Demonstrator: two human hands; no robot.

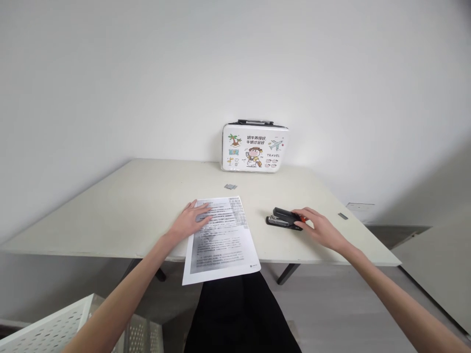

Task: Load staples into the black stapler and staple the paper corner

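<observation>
On the white surface [147, 201], paper [224, 245] hangs past the near edge. The left hand [187, 223] lies there, fingers spread; the right hand [317, 228] pinches a stapler [282, 218], fingers bent.

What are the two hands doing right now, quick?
Left hand: open, resting on the printed paper.
Right hand: closed on one end of the black stapler.
</observation>
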